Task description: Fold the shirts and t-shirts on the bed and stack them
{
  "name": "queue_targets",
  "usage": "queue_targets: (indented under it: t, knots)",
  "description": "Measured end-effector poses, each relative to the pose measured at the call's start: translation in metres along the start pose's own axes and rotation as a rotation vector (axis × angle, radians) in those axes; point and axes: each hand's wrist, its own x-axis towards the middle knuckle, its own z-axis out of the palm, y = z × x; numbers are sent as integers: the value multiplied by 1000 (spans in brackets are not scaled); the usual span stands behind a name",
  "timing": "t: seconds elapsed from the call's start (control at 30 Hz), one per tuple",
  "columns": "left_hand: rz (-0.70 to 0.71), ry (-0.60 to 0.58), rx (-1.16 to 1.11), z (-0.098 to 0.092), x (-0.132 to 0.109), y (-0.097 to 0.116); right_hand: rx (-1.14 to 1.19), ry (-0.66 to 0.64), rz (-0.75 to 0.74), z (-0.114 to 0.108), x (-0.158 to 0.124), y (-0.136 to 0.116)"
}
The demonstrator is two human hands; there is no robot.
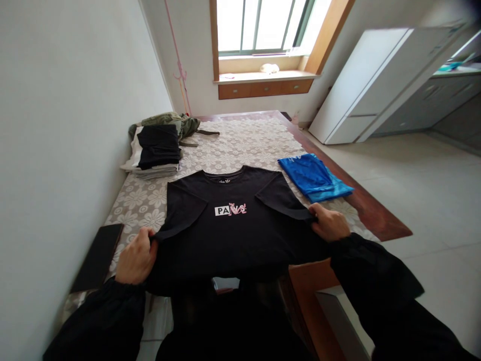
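A black T-shirt with a white-and-pink chest print lies front side up, its collar toward the far end of the table. My left hand grips its left edge near the sleeve, fingers closed on the cloth. On the opposite edge, by the other sleeve, my right hand pinches the fabric. Between the hands the shirt is spread wide, and its lower part hangs over the near table edge toward my body. Just beyond my right hand lies a folded blue garment.
A patterned cloth covers the wooden table. At the back left, a stack of folded clothes sits before an olive-green bag. A dark flat object lies at the left edge. A white refrigerator stands beyond, right.
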Motion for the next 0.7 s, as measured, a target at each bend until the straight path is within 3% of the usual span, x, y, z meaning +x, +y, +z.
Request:
queue_targets:
  t: [0.13, 0.37, 0.53, 0.7]
  knots:
    - [52, 43, -72, 1, -1, -1, 38, 82, 82, 2, -1, -8]
    - [-2, -50, -2, -5, 4, 12, -94, -92, 129, -7, 6, -21]
    - [-62, -35, 28, -2, 3, 11, -119, -68, 161, -7, 9, -21]
    - [8, 12, -18, 1, 1, 5, -115, -63, 142, -7, 8, -22]
